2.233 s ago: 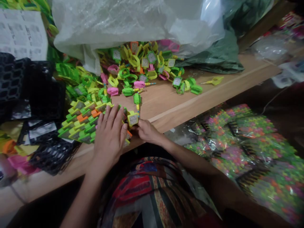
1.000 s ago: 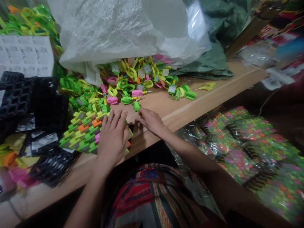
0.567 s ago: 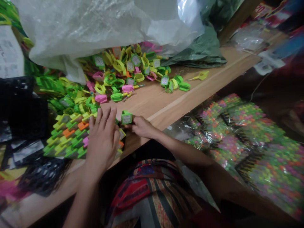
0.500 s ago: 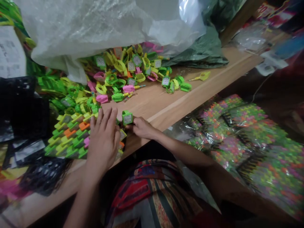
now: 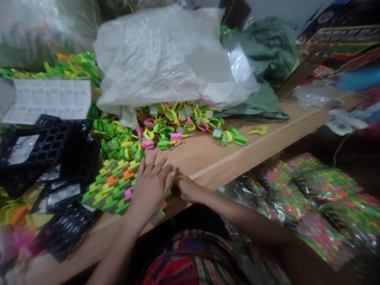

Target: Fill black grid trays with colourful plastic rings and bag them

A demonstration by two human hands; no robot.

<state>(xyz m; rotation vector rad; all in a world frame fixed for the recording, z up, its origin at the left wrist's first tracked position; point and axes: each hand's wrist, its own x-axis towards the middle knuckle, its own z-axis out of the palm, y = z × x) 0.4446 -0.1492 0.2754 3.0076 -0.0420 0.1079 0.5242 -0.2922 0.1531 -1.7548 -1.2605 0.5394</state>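
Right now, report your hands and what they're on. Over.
Left hand flat on edge of stacked green-and-yellow plastic pieces. Right hand against the left hand, any hold hidden. Loose plastic pieces ahead; black plastic trays beside the rows.

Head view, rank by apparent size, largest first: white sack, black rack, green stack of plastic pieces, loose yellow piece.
1. White sack.
2. Black rack and green stack: they look alike, so I can't rank them.
3. Yellow piece.
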